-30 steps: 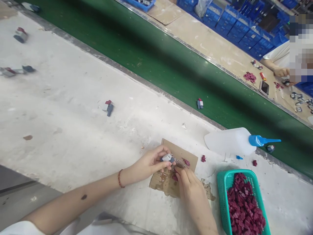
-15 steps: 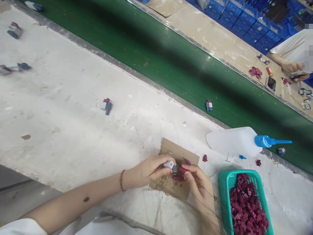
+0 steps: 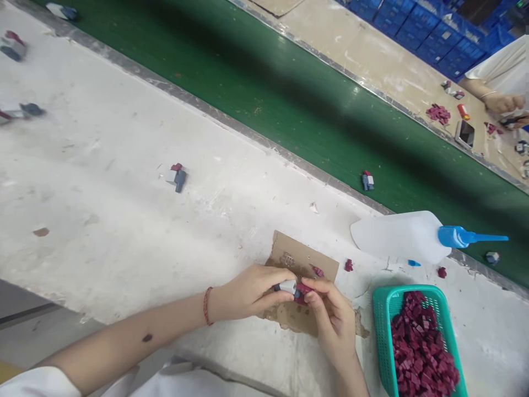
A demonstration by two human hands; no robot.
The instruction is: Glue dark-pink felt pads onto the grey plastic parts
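Note:
My left hand (image 3: 254,292) pinches a small grey-and-white plastic part (image 3: 287,286) between thumb and fingers. A maroon plastic piece (image 3: 304,290) is gripped by the fingertips of my right hand (image 3: 333,317), and it meets the dark end of the grey-and-white part. Whether the two are joined I cannot tell. Below both hands lies a stained piece of cardboard (image 3: 295,246), with another maroon piece (image 3: 317,271) on it. To the right stands a green basket (image 3: 379,331) full of maroon pieces (image 3: 421,347).
A white bottle with a blue nozzle (image 3: 399,236) lies beyond the basket. One assembled part (image 3: 177,176) rests on the white table (image 3: 103,220); another (image 3: 367,181) is on the green conveyor belt (image 3: 248,94). Across the belt, a co-worker's hands (image 3: 504,105) handle parts near a phone (image 3: 466,133).
My hands have brought the grey-and-white part and the maroon piece together; the grey-and-white part has turned. The part on the belt has shifted to the right.

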